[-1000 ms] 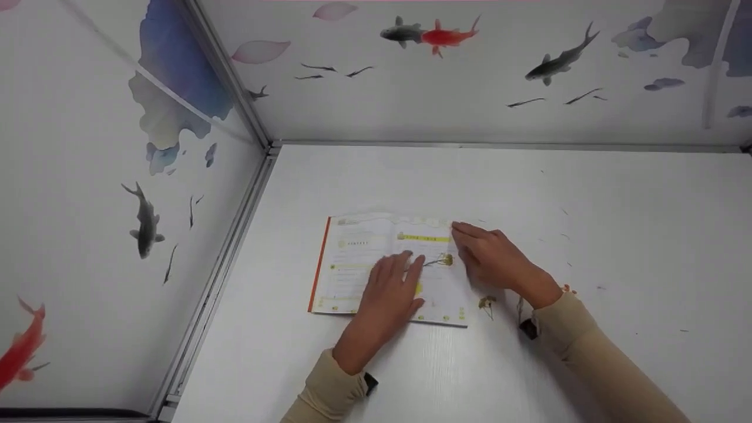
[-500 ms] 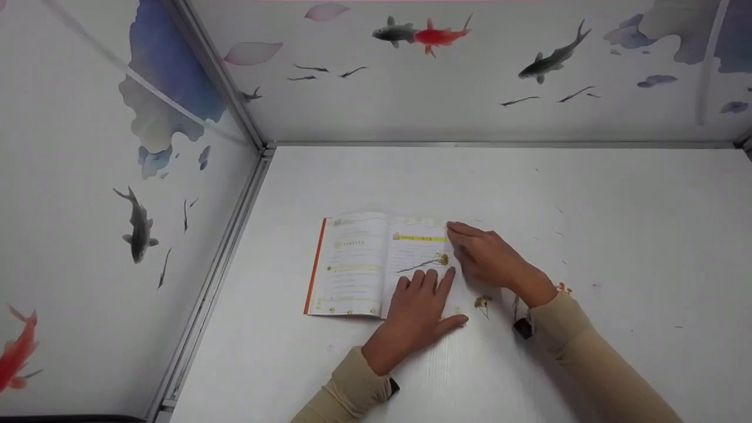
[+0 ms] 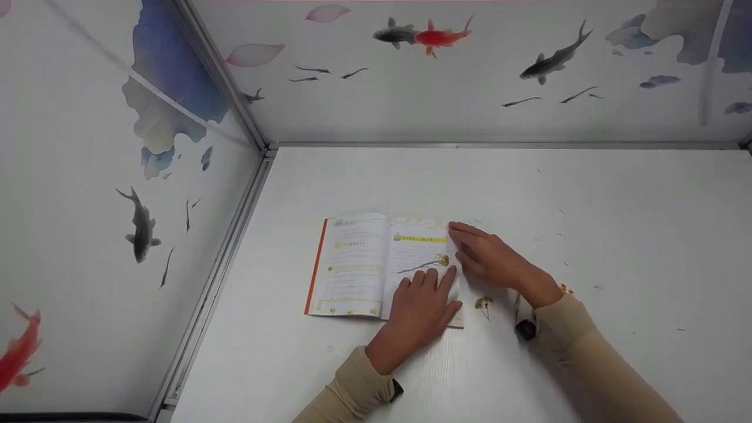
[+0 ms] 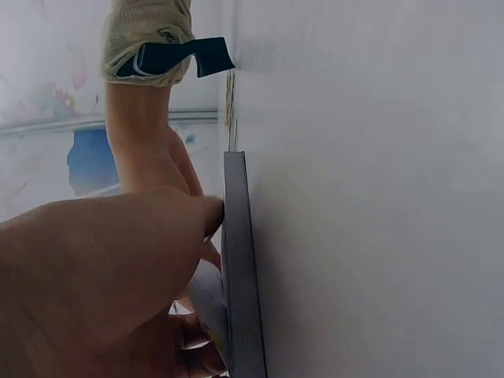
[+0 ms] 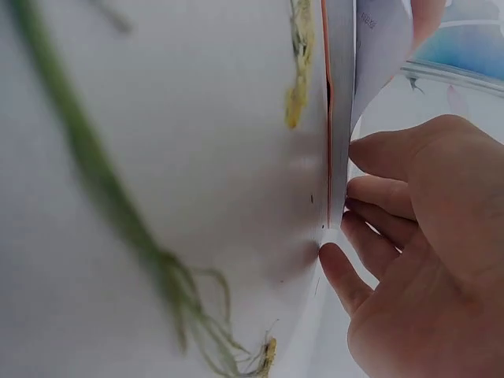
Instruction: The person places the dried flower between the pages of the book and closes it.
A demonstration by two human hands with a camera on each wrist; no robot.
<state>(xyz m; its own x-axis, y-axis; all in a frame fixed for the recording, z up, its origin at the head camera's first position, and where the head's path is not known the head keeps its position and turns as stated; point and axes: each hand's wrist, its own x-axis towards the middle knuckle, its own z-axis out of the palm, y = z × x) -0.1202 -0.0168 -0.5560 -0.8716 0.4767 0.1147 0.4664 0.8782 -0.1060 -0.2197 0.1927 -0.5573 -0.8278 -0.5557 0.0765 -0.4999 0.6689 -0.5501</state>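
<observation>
An open book (image 3: pixel 355 282) with an orange cover edge lies on the white table. Across its right page rests a dried flower (image 3: pixel 442 260) with a long thin stem. My left hand (image 3: pixel 414 311) rests on the lower part of that page, fingers extended just below the flower, thumb out toward the page's right edge. The right hand (image 3: pixel 493 258) touches the book's right edge near the top corner. In the right wrist view, its thumb (image 5: pixel 382 153) meets the page edges, the other fingers are loosely bent, and a page (image 5: pixel 382 55) bulges up above the block.
Another dried flower (image 3: pixel 483 304) lies right of the book. Small orange blossoms (image 3: pixel 566 288) show beside the right sleeve. A green stem (image 5: pixel 87 157) looms close in the right wrist view. Thin plant bits are scattered on the right. Fish-printed panels (image 3: pixel 446 100) border the table.
My left hand has slid right from mid-book onto the right page, uncovering the flower's stem; lately its thumb has drawn in, showing the book's lower right corner. The right hand stays almost in place.
</observation>
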